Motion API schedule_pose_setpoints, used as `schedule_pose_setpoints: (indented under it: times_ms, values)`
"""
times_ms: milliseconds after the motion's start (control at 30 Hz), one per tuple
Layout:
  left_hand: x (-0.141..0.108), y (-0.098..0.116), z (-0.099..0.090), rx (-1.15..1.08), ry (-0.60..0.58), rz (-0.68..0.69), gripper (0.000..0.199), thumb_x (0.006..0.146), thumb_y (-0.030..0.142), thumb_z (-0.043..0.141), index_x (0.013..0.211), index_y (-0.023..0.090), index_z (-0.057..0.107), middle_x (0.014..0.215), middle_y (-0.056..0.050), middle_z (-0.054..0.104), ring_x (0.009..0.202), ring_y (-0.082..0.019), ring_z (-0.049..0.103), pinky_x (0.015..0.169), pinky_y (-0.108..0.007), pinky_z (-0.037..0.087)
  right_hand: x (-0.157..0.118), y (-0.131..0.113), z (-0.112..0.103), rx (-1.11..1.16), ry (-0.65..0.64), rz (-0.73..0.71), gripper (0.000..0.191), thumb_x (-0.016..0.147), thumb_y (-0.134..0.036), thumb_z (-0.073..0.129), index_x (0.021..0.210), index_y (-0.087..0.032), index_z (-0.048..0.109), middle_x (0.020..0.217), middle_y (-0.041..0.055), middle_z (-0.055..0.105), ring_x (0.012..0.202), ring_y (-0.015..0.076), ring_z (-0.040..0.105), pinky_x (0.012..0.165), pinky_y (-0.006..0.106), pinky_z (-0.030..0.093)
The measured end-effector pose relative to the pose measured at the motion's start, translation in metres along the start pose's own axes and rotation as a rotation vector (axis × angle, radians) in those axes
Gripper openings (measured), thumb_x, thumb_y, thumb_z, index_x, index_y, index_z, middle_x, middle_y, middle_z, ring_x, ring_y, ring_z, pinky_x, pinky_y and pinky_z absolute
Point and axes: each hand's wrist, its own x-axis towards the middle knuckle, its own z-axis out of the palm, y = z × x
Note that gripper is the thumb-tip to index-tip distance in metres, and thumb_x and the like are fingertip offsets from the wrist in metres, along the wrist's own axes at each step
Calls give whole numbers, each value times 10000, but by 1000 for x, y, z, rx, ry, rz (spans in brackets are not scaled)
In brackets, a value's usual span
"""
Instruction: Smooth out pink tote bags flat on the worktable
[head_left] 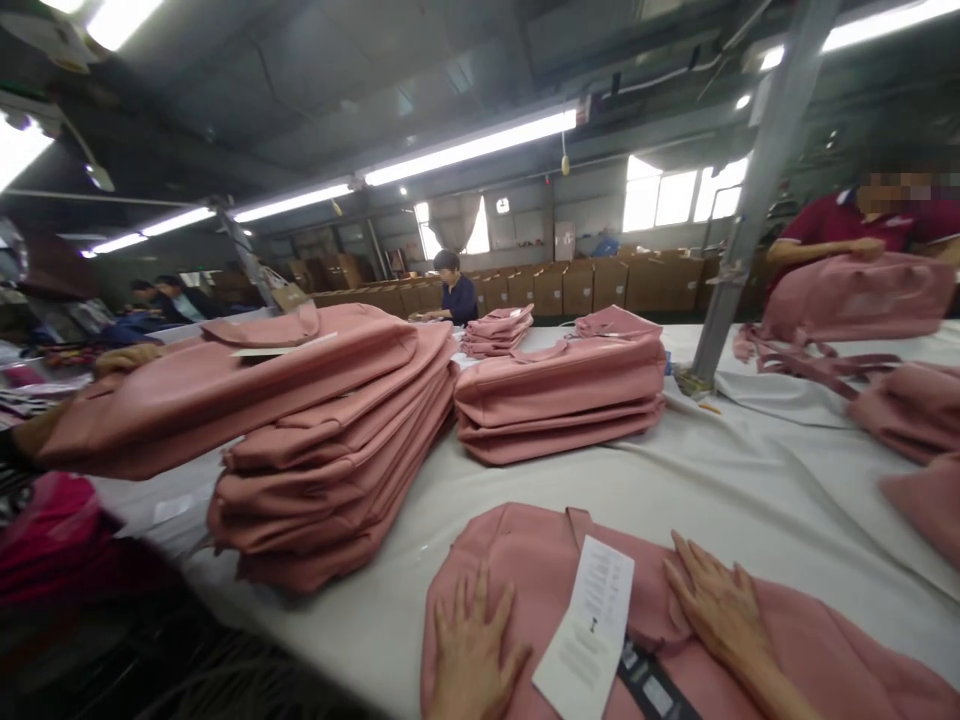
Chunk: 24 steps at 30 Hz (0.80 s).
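Note:
A pink bag [517,560] lies flat on the white-covered table right in front of me. My left hand [472,650] rests on its left part with the fingers spread. On the right part, my right hand [716,605] lies flat, fingers stretched out. Between my hands a white printed tag [589,630] lies on the bag, with a black label strip [649,685] beside it. A short pink strap loop shows above the tag. The bag's lower edge is out of the frame.
A tall stack of pink bags [322,490] stands at left; another person's hand [127,358] grips its top bag. A smaller stack [562,400] sits behind mine. A metal post [757,190] rises from the table [697,500]. At right, a person in maroon handles a pink bag [855,295].

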Motion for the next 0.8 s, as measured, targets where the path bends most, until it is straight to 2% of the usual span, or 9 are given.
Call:
schedule_pose_setpoints:
  times_ms: [133, 300, 400, 533, 600, 700, 800]
  values:
    - [2, -2, 20, 3, 105, 17, 603, 885, 553, 431, 1441, 418, 241, 1562, -56, 46, 1423, -357, 55, 1081, -668, -6, 2, 0, 2, 42, -40, 27, 496, 871, -171, 257, 1173, -255, 642, 1463, 96, 390, 1260, 358, 407, 991, 690, 193]
    - [0, 2, 23, 159, 242, 18, 558, 895, 455, 450, 1429, 414, 291, 1565, -58, 115, 1410, -343, 138, 1095, -621, 56, 12, -14, -33, 205, -147, 293, 540, 945, -371, 277, 1432, -151, 354, 1396, 147, 459, 1268, 268, 412, 1088, 551, 163]
    - [1, 5, 21, 274, 222, 16, 537, 909, 447, 427, 1429, 383, 312, 1556, -89, 144, 1392, -369, 166, 1075, -633, 99, 19, -20, -51, 279, -193, 335, 546, 968, -403, 286, 1450, -149, 314, 1418, 144, 433, 1310, 260, 366, 1107, 530, 140]
    - [1, 4, 22, 401, 198, 19, 523, 927, 463, 392, 1433, 363, 310, 1548, -103, 148, 1383, -374, 176, 1064, -627, 143, 15, -17, -81, 252, -216, 407, 575, 985, -496, 236, 1481, -206, 240, 1498, 114, 321, 1388, 271, 236, 1095, 556, 183]
    - [2, 1, 25, 451, 214, 19, 516, 939, 452, 367, 1440, 356, 291, 1549, -103, 130, 1379, -368, 186, 1055, -619, 175, 3, -11, -106, 220, -194, 424, 575, 978, -533, 235, 1483, -257, 229, 1517, 91, 286, 1409, 288, 170, 1085, 608, 158]
    - [4, -4, 29, 523, 227, 44, 518, 936, 440, 376, 1438, 330, 314, 1535, -128, 151, 1354, -381, 229, 1047, -622, 185, -34, 2, -148, 94, -115, 427, 547, 978, -525, 250, 1473, -293, 254, 1515, 82, 291, 1413, 311, 128, 1071, 663, 91]
    - [8, -9, 36, 514, 253, 50, 509, 944, 456, 330, 1436, 325, 332, 1512, -126, 210, 1306, -373, 303, 1040, -621, 207, -83, 16, -180, -60, -84, 560, 544, 981, -514, 232, 1469, -278, 278, 1500, 98, 318, 1400, 333, 156, 1054, 681, 108]
